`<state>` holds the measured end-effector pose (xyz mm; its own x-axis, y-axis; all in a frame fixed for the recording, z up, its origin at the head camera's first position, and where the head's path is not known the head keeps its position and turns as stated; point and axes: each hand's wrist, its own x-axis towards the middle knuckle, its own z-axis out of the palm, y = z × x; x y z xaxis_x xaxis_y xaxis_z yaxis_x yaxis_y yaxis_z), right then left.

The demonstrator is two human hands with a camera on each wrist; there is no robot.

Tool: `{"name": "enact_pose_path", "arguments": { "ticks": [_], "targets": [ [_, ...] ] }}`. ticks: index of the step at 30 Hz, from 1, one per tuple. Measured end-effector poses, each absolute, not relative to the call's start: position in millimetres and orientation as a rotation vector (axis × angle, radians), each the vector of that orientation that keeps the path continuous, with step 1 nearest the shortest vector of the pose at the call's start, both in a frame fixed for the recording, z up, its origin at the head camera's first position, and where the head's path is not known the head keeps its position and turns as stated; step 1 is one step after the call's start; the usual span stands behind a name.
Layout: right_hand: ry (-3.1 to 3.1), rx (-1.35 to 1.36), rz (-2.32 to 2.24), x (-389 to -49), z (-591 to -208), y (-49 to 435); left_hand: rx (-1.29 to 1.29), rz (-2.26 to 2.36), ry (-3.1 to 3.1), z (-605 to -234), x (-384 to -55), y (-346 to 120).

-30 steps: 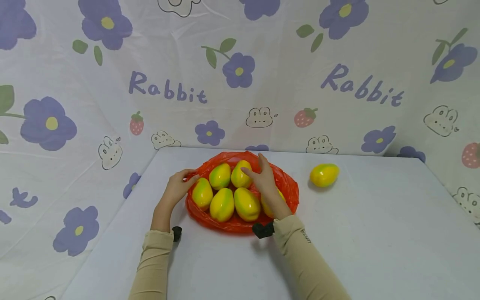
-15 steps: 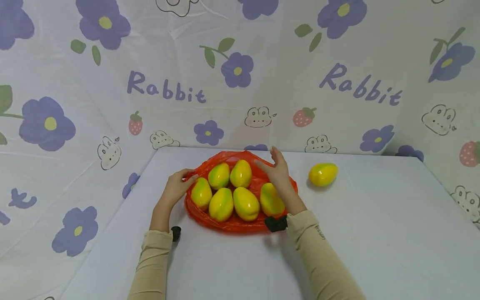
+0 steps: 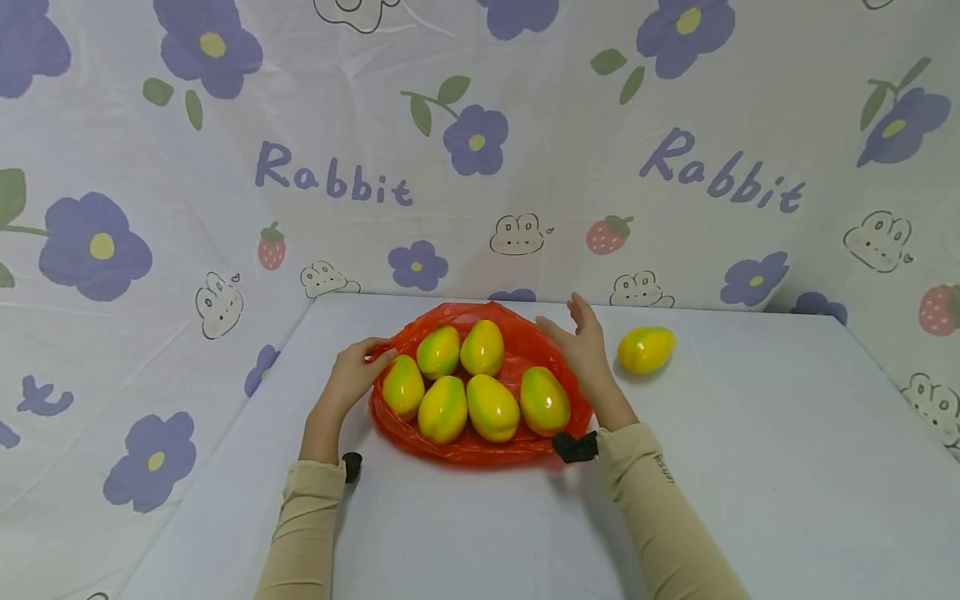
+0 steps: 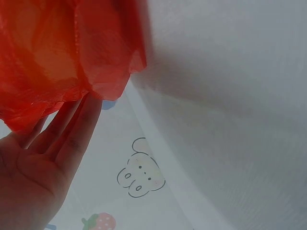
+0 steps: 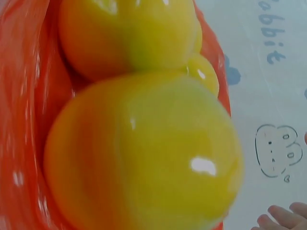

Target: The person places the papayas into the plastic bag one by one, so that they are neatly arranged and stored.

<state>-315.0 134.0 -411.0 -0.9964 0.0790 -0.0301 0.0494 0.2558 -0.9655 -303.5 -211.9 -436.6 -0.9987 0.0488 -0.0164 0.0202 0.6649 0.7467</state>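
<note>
In the head view a red plastic bag (image 3: pixel 480 454) lies spread wide on the table, holding several glossy yellow-green mangoes (image 3: pixel 493 408). My left hand (image 3: pixel 352 371) holds the bag's left rim between thumb and fingers; in the left wrist view, the fingers (image 4: pixel 72 129) run up behind the red film, their tips hidden. My right hand (image 3: pixel 588 354) hovers at the bag's right edge, fingers spread and holding nothing. A single mango (image 3: pixel 647 349) lies on the table to its right, outside the bag. Close up in the right wrist view is one bagged mango (image 5: pixel 144 153).
The white table (image 3: pixel 750 467) extends to the right and toward the front. A patterned cloth (image 3: pixel 570 150) with flowers and rabbits hangs behind its far edge and along the sides. Black wrist-camera mounts (image 3: pixel 576 447) sit by both cuffs.
My right hand has moved right, from over the mangoes to the bag's right edge, uncovering the rightmost bagged mango. My left hand has stayed at the left rim.
</note>
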Motion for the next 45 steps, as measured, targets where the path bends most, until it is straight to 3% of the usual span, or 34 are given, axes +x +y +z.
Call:
{"name": "enact_pose_path", "arguments": {
  "ticks": [45],
  "targets": [
    [-2.384, -0.419, 1.465, -313.6, -443.0, 246.0, 0.062, 1.259, 2.844, -437.5, -303.9, -212.7]
  ]
}}
